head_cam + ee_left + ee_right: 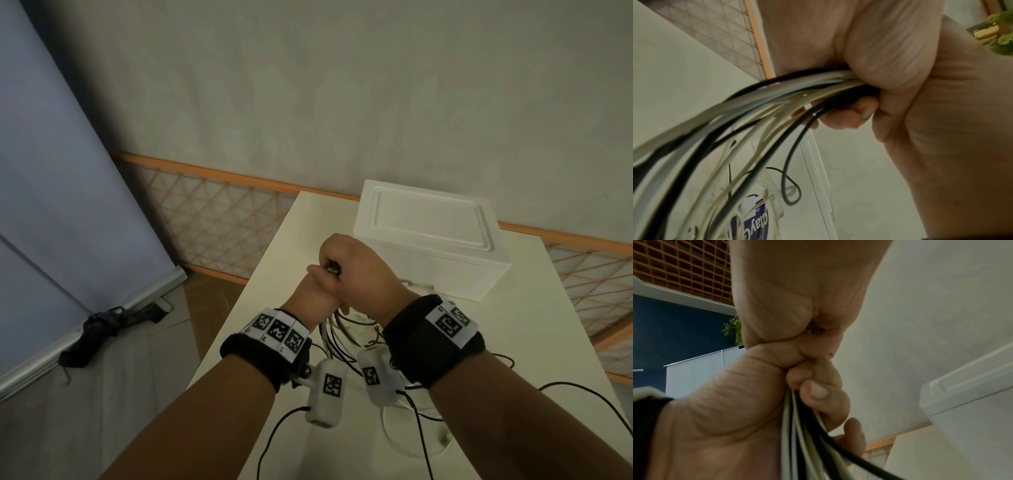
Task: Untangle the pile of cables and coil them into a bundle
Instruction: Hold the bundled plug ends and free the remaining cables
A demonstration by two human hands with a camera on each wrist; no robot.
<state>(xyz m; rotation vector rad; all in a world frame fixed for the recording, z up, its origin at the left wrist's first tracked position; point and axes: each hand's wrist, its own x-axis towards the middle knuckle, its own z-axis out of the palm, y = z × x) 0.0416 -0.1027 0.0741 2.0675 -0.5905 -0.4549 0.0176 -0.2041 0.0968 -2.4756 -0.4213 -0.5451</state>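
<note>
Both fists meet above the table (281, 246): the left hand (313, 296) clenches a sheaf of black and white cables (777, 100), the right hand (356, 270) curled around them at its 12 o'clock. Coiling appears partly done, with loose loops (404, 431) trailing on the table at 6 o'clock. At 1 o'clock a white box (428, 240) sits lidded, contents hidden.

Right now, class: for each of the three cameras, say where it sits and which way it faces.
Head: worn on the head, looks down at the table; both forearms, left hand, right hand.
Left wrist: looks along the palm gripping the cables.
Right wrist: looks up at both fists.
Shared: the wrist views both show the cables and white box.
</note>
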